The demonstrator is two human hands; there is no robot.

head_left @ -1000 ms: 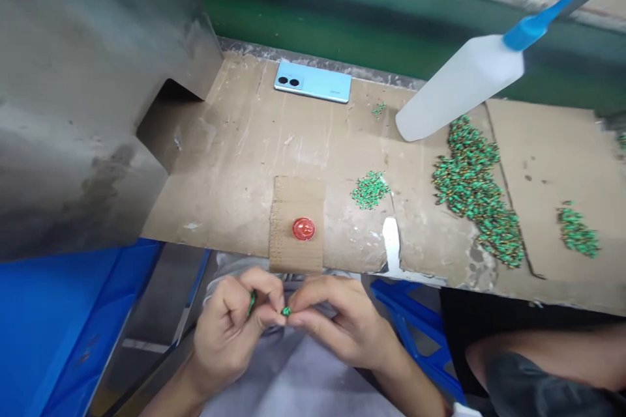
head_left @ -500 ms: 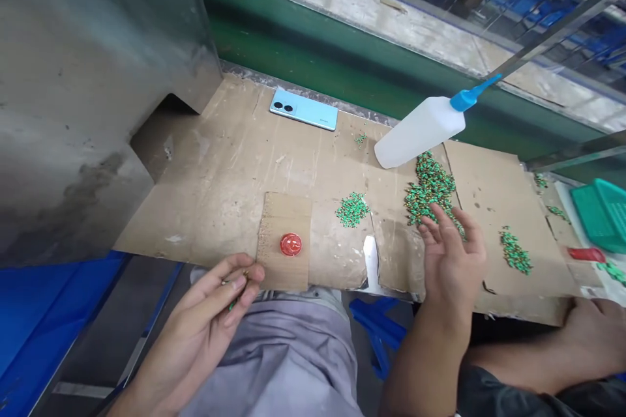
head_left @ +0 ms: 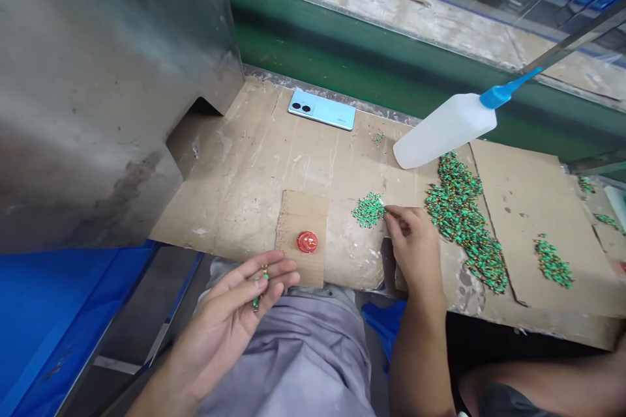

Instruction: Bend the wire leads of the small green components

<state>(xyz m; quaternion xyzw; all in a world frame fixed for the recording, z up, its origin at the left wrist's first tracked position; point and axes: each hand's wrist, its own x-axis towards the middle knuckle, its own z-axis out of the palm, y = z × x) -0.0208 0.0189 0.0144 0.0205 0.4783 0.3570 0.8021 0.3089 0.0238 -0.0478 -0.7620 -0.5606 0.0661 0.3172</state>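
My left hand (head_left: 244,300) is palm up, with small green-and-gold pieces (head_left: 256,301) between its thumb and fingers. Beside its fingertips, a small red cap-like dish (head_left: 307,242) with glossy red contents sits on a cardboard piece (head_left: 303,208). My right hand (head_left: 413,241) pinches at the right edge of a small heap of green pieces (head_left: 368,210); what is between its fingertips is too small to make out. Right of that hand spreads a larger heap of green-and-gold pieces (head_left: 460,208).
A pale blue phone (head_left: 321,109) lies at the back of the cardboard-covered table (head_left: 235,176). A white bottle with a blue nozzle (head_left: 445,130) stands behind the large heap. Another small heap (head_left: 552,262) lies at right, near another person's arm (head_left: 548,384). A metal panel (head_left: 112,111) rises at left.
My right hand has moved left from the large heap to the small heap and closed into a pinch. My left hand's fingers have spread slightly around the pieces. The whole view has shifted.
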